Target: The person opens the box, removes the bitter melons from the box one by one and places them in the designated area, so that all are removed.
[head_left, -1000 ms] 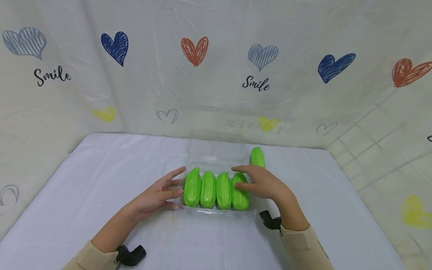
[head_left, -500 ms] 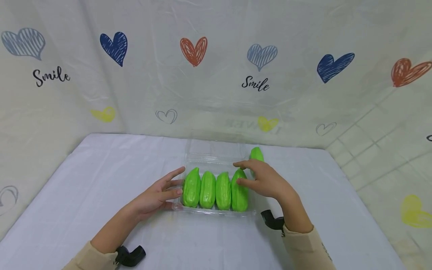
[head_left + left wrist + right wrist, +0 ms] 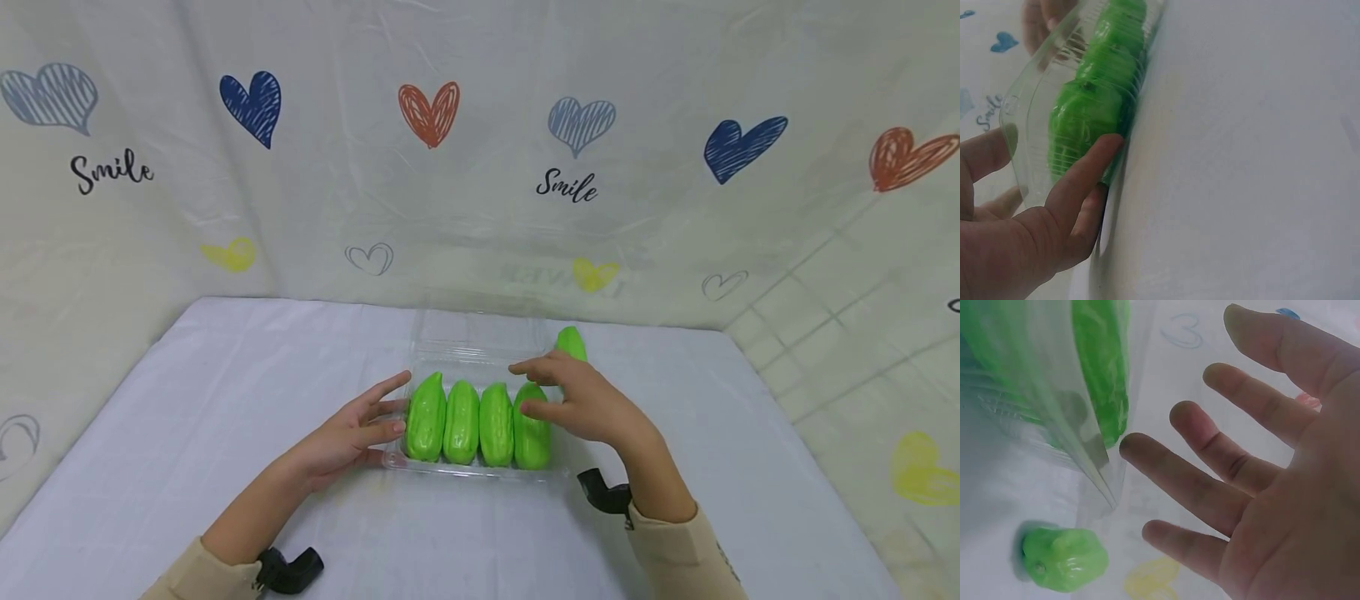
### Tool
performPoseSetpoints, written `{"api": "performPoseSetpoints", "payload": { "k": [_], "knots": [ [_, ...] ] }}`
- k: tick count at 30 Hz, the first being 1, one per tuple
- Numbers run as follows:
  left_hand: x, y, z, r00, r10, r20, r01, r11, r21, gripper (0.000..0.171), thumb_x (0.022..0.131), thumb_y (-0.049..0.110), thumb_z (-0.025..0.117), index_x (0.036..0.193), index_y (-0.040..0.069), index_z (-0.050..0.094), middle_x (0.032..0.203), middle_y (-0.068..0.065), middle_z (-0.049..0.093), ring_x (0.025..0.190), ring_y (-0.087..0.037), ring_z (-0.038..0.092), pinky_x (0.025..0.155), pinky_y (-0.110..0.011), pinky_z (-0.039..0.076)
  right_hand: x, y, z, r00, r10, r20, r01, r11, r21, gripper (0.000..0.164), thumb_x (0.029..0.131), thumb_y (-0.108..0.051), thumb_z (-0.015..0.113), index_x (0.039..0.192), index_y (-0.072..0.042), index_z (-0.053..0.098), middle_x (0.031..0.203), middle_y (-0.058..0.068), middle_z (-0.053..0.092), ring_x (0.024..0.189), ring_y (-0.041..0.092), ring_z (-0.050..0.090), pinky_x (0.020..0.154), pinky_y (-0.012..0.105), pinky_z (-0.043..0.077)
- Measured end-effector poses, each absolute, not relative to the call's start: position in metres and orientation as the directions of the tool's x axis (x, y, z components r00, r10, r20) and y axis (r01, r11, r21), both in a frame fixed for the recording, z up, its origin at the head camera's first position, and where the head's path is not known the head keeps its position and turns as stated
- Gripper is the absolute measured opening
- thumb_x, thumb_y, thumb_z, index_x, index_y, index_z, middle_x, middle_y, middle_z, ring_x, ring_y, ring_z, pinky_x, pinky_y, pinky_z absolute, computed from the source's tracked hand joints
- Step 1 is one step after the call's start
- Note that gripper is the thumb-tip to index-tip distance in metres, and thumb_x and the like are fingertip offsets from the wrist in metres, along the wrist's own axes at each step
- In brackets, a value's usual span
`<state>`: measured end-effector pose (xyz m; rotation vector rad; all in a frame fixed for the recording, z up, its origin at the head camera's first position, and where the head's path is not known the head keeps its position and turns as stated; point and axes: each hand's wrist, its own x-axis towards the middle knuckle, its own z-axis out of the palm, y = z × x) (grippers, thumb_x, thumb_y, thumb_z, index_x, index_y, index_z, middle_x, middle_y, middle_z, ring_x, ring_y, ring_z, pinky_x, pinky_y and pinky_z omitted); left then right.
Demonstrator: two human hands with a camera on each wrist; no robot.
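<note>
A clear plastic clamshell box (image 3: 480, 472) lies on the table with its lid (image 3: 480, 333) folded back. Several bright green, ridged, gourd-like vegetables (image 3: 426, 421) fill it side by side in a row. At the box's left end is my left hand (image 3: 348, 433), its extended fingers touching the wall; the left wrist view shows a fingertip (image 3: 1107, 147) against the side. My right hand (image 3: 585, 400) hovers over the right end with spread fingers, partly hiding the rightmost green vegetable (image 3: 534, 442). Nothing is held in its palm in the right wrist view.
One loose green vegetable (image 3: 572, 342) lies on the white tablecloth (image 3: 247, 367) behind my right hand, outside the box. A wall covering (image 3: 480, 208) printed with hearts rises just past the table's back edge. Black curved wrist mounts (image 3: 291, 570) stick out by both sleeves.
My right hand lifted slightly back and to the right, then came back a little left over the rightmost vegetable. My left hand and the box stay in place.
</note>
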<state>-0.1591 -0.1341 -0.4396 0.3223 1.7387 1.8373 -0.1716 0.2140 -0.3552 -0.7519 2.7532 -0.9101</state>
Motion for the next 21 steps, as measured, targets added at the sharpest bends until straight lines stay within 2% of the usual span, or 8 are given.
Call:
{"api": "performPoseSetpoints", "payload": {
  "k": [8, 15, 21],
  "knots": [
    [-0.159, -0.134, -0.44, -0.8, 0.559, -0.217, -0.249, 0.02, 0.968, 0.077, 0.1, 0.017, 0.062, 0.161, 0.029, 0.017, 0.161, -0.022, 0.021, 0.132, -0.036, 0.048, 0.09, -0.043, 0.054, -0.172, 0.211, -0.361, -0.862, -0.505, -0.046, -0.412, 0.749, -0.519, 0.048, 0.092, -0.026, 0.072, 0.137, -0.015, 0.06, 0.135, 0.006, 0.058, 0.126, 0.03, 0.053, 0.101, 0.051, 0.046],
    [-0.16, -0.134, -0.44, -0.798, 0.564, -0.213, -0.242, 0.023, 0.97, 0.076, 0.101, 0.015, 0.06, 0.161, 0.029, 0.016, 0.161, -0.022, 0.02, 0.133, -0.036, 0.047, 0.09, -0.043, 0.054, -0.176, 0.213, -0.366, -0.838, -0.542, -0.056, -0.447, 0.743, -0.499, 0.056, 0.086, -0.021, 0.078, 0.137, -0.008, 0.059, 0.138, 0.005, 0.06, 0.131, 0.031, 0.051, 0.107, 0.051, 0.042],
    [-0.16, -0.135, -0.44, -0.798, 0.565, -0.211, -0.241, 0.022, 0.97, 0.076, 0.101, 0.016, 0.06, 0.161, 0.03, 0.016, 0.161, -0.022, 0.02, 0.133, -0.036, 0.047, 0.091, -0.043, 0.054, -0.18, 0.215, -0.368, -0.817, -0.573, -0.065, -0.474, 0.732, -0.488, 0.057, 0.09, -0.024, 0.075, 0.141, -0.008, 0.056, 0.142, 0.005, 0.058, 0.134, 0.032, 0.049, 0.109, 0.052, 0.04]
  ]
}}
